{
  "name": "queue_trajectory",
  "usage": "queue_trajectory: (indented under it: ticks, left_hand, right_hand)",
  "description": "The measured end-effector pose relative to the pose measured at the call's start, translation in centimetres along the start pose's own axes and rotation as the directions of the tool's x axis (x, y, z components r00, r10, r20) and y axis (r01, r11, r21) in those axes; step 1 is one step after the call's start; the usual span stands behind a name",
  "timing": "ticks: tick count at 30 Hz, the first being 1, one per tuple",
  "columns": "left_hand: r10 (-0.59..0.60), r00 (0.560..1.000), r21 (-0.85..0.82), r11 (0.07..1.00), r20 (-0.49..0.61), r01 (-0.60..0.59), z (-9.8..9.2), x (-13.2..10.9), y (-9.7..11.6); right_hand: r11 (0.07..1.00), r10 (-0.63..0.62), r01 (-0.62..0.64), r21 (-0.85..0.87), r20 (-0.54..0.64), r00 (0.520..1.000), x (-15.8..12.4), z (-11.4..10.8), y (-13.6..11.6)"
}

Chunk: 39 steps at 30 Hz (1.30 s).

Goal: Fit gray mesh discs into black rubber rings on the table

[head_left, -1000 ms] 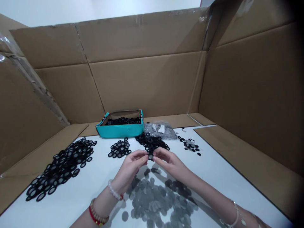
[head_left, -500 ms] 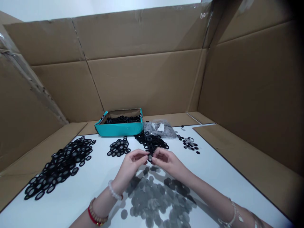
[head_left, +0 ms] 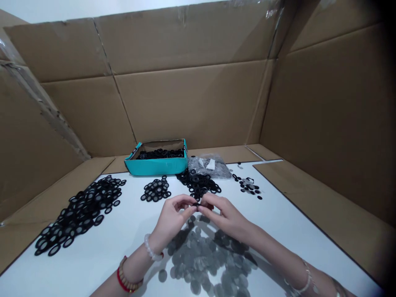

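A small black ring (head_left: 196, 204) is pinched between both hands above the middle of the white table; it is tilted nearly edge-on, so whether a disc sits in it cannot be made out. My left hand (head_left: 177, 214) is closed on its left edge with thumb and fingertips. From the other side my right hand (head_left: 223, 213) grips it the same way. Below the hands spreads a loose heap of grey translucent discs (head_left: 201, 258). Just beyond the fingertips lies a pile of black rings (head_left: 199, 183).
A teal box (head_left: 156, 167) of black rings stands at the back, beside a clear plastic bag (head_left: 212, 166). Rings with grey centres form a long pile (head_left: 83, 212) at left and a smaller pile (head_left: 155, 190). Small dark pieces (head_left: 250, 187) lie right. Cardboard walls (head_left: 192, 103) enclose the table.
The ring between my fingers has tipped from showing its grey centre to nearly edge-on. Both thumbs have come closer together beneath it. The view has shifted slightly.
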<state>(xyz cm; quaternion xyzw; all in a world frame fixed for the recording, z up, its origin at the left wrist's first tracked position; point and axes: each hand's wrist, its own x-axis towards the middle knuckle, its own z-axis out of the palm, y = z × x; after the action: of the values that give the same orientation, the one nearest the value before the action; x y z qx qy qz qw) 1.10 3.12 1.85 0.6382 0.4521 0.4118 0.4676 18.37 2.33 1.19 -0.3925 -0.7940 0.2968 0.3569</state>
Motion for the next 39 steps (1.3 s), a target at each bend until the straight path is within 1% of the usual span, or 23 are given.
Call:
queue_trajectory:
  ticks: [3, 6, 7, 9, 12, 14, 18, 23, 25, 28, 30, 31, 34, 37, 39]
  left_hand:
    - [0.044, 0.998, 0.048, 0.998, -0.034, -0.043, 0.1, 0.1, -0.1]
    - [0.072, 0.994, 0.059, 0.996, -0.082, -0.068, 0.3, 0.1, -0.3]
    - [0.062, 0.993, 0.042, 0.997, -0.100, -0.058, 0.3, 0.1, -0.4]
    - [0.000, 0.994, -0.037, 0.999, -0.110, -0.004, 0.3, 0.0, -0.5]
    - [-0.111, 0.993, -0.178, 0.979, -0.051, 0.100, 0.2, 0.0, -0.6]
    - [-0.126, 0.992, -0.194, 0.974, -0.019, 0.120, 0.1, 0.0, -0.5]
    - [-0.068, 0.996, -0.107, 0.991, 0.055, 0.074, 0.0, 0.0, -0.2]
    - [-0.004, 0.993, -0.039, 0.999, 0.118, 0.009, 0.4, -0.2, -0.5]
    - [0.041, 0.992, -0.008, 0.999, 0.117, -0.040, 0.6, -0.3, -0.7]
    - [0.101, 0.991, 0.057, 0.993, 0.085, -0.106, 0.7, -0.4, -0.8]
    - [0.110, 0.993, 0.088, 0.990, 0.047, -0.113, 0.7, -0.4, -0.6]
    - [0.102, 0.994, 0.086, 0.991, 0.026, -0.103, 0.7, -0.4, -0.5]
    - [0.022, 1.000, -0.017, 1.000, -0.003, -0.022, 0.8, -0.4, -0.3]
    - [-0.092, 0.995, -0.193, 0.976, 0.031, 0.097, 0.9, -0.5, -0.4]
    - [-0.128, 0.990, -0.286, 0.948, 0.054, 0.139, 1.0, -0.6, -0.5]
  right_hand:
    - [1.000, -0.007, 0.008, 0.010, -0.073, 0.997, -0.1, 0.0, -0.2]
    - [1.000, -0.005, 0.007, 0.022, -0.093, 0.996, -0.3, 0.4, -0.1]
    - [1.000, 0.007, -0.004, 0.026, -0.090, 0.996, -0.3, 0.5, -0.1]
    - [0.998, 0.042, -0.039, 0.040, -0.069, 0.997, -0.3, 0.8, 0.1]
    - [0.995, 0.074, -0.074, 0.063, -0.011, 0.997, -0.1, 0.8, 0.3]
    - [0.995, 0.072, -0.073, 0.062, 0.023, 0.997, 0.0, 0.7, 0.5]
    - [0.996, 0.046, -0.049, 0.068, 0.049, 0.998, 0.2, 0.4, 0.6]
    - [0.994, 0.038, -0.045, 0.101, 0.064, 0.997, 0.0, 0.7, 0.9]
    - [0.995, -0.001, -0.001, 0.101, 0.017, 1.000, -0.2, 1.0, 1.1]
    - [0.994, -0.059, 0.068, 0.081, -0.100, 0.993, -0.4, 1.2, 1.3]
    - [0.994, -0.071, 0.081, 0.068, -0.146, 0.987, -0.4, 1.3, 1.2]
    - [0.995, -0.068, 0.078, 0.066, -0.150, 0.986, -0.4, 1.2, 1.1]
    - [0.997, -0.034, 0.041, 0.071, -0.094, 0.995, -0.3, 1.1, 0.9]
    - [0.994, 0.016, -0.014, 0.109, -0.016, 1.000, -0.1, 1.1, 0.9]
    - [0.989, 0.031, -0.032, 0.142, 0.009, 0.999, 0.0, 1.0, 1.0]
